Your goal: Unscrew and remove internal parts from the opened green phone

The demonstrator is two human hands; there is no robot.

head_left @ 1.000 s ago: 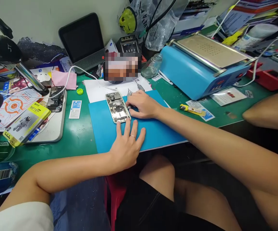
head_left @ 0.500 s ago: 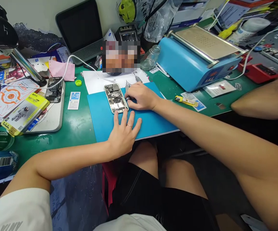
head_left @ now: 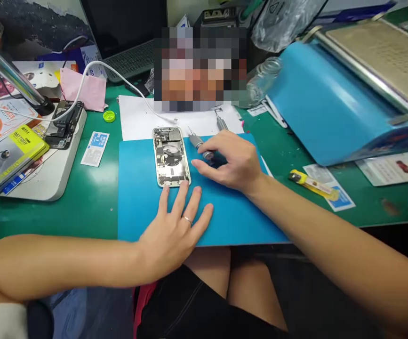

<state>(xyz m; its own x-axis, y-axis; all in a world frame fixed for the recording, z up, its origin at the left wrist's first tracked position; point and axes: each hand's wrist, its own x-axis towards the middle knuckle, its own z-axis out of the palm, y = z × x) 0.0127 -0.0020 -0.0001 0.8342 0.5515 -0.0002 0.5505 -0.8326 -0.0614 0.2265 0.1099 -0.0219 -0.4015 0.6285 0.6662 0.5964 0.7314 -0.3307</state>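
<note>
An opened phone (head_left: 172,157) with its inner parts bare lies on a blue mat (head_left: 143,202). My left hand (head_left: 177,226) is spread on the mat, fingers apart, its fingertips at the phone's lower edge. To the right of the phone is my right hand (head_left: 232,162), thumb and index finger curved apart around the rear end of a grey screwdriver (head_left: 197,141). That screwdriver points up and left; whether the fingers press on it is hard to tell. A second grey screwdriver (head_left: 221,122) rests on the white paper (head_left: 136,117) behind.
Battery box (head_left: 16,157) and phone parts (head_left: 64,127) sit on a white stand at left. A green cap (head_left: 108,116) and small card (head_left: 95,149) lie nearby. A blue machine (head_left: 320,103), glass jar (head_left: 265,77) and yellow cutter (head_left: 313,185) are at right.
The view has moved closer to the mat. My right hand has shifted right, away from the phone, and its thumb and index finger have spread, showing the screwdriver. My left hand remains by the phone's lower edge.
</note>
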